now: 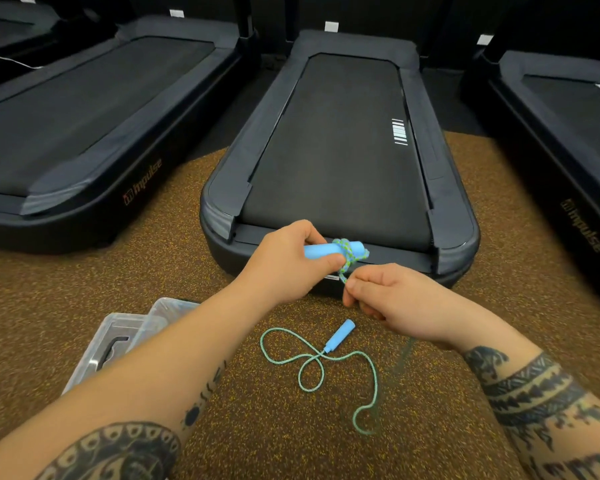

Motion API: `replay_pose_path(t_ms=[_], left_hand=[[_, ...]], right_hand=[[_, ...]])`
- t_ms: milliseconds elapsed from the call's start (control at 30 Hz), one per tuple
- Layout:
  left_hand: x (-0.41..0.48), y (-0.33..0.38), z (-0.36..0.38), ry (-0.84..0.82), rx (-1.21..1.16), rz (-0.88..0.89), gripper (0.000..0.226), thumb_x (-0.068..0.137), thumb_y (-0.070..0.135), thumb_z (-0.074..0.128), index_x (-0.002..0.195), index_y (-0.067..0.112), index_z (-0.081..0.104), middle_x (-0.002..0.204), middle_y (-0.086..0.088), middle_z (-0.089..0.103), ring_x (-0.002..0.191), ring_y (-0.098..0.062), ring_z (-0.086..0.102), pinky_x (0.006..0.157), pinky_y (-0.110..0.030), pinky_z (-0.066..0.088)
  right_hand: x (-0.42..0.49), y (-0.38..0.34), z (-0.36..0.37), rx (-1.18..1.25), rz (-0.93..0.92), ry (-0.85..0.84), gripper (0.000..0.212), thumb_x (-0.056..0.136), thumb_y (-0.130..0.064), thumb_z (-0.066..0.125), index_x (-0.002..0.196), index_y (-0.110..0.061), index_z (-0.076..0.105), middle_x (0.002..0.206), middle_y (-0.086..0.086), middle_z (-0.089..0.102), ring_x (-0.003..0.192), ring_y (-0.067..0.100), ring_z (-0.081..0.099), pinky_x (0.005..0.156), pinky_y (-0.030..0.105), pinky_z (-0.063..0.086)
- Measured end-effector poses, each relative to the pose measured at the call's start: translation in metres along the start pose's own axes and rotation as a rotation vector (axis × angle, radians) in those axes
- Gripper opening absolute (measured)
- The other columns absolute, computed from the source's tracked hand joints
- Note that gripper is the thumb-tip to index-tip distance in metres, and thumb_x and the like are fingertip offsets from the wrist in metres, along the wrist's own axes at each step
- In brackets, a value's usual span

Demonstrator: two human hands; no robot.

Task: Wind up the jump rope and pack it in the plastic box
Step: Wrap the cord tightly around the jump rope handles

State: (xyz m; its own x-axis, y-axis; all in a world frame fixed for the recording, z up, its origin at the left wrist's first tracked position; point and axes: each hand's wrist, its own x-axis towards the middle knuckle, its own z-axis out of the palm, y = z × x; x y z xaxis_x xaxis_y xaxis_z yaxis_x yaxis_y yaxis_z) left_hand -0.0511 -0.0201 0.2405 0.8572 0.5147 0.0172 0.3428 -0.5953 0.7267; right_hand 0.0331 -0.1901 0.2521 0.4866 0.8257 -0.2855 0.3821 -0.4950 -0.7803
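Two hands [284, 261] [392, 296], two blue handles [321, 251] [340, 336], one rope [312, 358], one clear box [118, 337].

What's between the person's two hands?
Head view: a stretch of green braided rope, from the blue cylindrical handle in the left hand to the right hand.

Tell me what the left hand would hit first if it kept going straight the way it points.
Most likely the rear end of the middle treadmill, which lies right ahead of the left hand gripping the blue handle. Height is unclear; it might pass just over the deck.
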Motion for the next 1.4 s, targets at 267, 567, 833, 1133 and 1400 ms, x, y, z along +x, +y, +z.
replay_pose_path(t_ms=[267,567,833,1133,1400], left_hand=[[-0.006,-0.005,0.006,-0.149,0.144,0.203,0.023,0.078,0.038,0.073,0.094,0.027,0.060,0.081,0.008,0.062,0.072,-0.005,0.057,0.056,-0.025,0.037],[-0.014,-0.002,-0.002,-0.352,-0.168,0.349,0.032,0.072,0.019,0.083,0.099,0.020,0.065,0.088,0.000,0.069,0.065,-0.004,0.055,0.060,-0.024,0.047],[-0.010,0.003,-0.013,-0.204,-0.442,0.308,0.029,0.072,0.018,0.082,0.092,0.025,0.062,0.086,0.004,0.069,0.066,-0.002,0.056,0.062,-0.021,0.046],[-0.001,-0.011,-0.006,0.009,-0.196,0.278,0.063,0.078,0.032,0.078,0.134,0.038,0.050,0.093,0.010,0.071,0.083,-0.004,0.066,0.079,-0.026,0.051],[-0.003,-0.011,-0.006,0.053,-0.050,0.364,0.054,0.078,0.031,0.072,0.131,0.032,0.062,0.124,0.005,0.069,0.114,-0.010,0.062,0.101,-0.027,0.044]], right_hand=[[-0.003,-0.011,-0.011,-0.238,-0.063,0.124,0.019,0.090,-0.038,0.061,0.081,-0.022,0.067,0.057,-0.006,0.055,0.050,0.007,0.046,0.055,0.033,0.040],[0.007,0.002,-0.024,-0.007,-0.218,0.331,0.012,0.089,-0.018,0.069,0.081,-0.026,0.068,0.068,-0.024,0.067,0.061,-0.006,0.055,0.061,0.013,0.044],[0.011,0.014,0.000,0.439,0.008,0.183,0.018,0.094,-0.013,0.061,0.077,-0.020,0.065,0.065,0.000,0.063,0.042,0.007,0.043,0.039,0.019,0.034],[0.012,0.004,0.010,0.313,-0.049,0.115,0.007,0.095,-0.019,0.060,0.091,-0.015,0.066,0.068,0.000,0.065,0.046,0.014,0.045,0.043,0.023,0.036],[0.003,-0.004,-0.003,0.156,-0.031,0.081,0.008,0.093,-0.022,0.063,0.092,-0.015,0.068,0.062,-0.004,0.063,0.046,0.013,0.044,0.042,0.019,0.037]])
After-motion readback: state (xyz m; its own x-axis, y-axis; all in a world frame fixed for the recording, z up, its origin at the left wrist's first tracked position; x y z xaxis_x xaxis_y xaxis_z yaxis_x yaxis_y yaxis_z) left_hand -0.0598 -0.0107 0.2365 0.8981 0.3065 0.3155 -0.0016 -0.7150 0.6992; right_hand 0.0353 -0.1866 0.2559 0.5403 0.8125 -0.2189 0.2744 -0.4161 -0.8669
